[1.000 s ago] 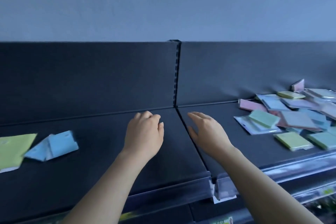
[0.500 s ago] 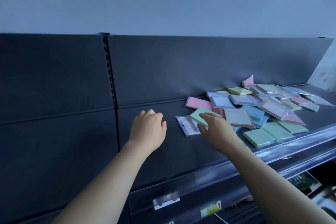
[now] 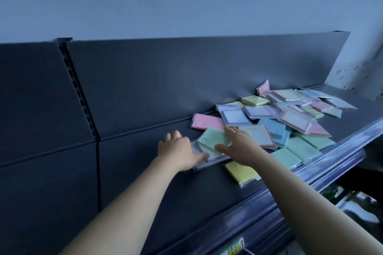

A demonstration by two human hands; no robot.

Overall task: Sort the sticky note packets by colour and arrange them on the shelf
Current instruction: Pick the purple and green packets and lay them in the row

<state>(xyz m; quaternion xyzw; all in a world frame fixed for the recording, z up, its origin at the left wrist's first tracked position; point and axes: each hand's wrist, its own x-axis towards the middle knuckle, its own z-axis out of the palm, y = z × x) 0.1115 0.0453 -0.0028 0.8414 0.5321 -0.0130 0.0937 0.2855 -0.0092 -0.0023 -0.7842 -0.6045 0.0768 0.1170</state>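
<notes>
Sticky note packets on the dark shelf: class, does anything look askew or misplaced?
Yes. The pastel plastic-wrapped packets lie in a mixed-colour, overlapping heap on the dark metal shelf; one pink packet leans tilted against the back panel.

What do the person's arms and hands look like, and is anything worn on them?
The left hand and right hand are bare: no gloves, and no ring or watch that I can see. The left forearm and right forearm are bare too, with no sleeve down to the picture's edge. No markings show.
</notes>
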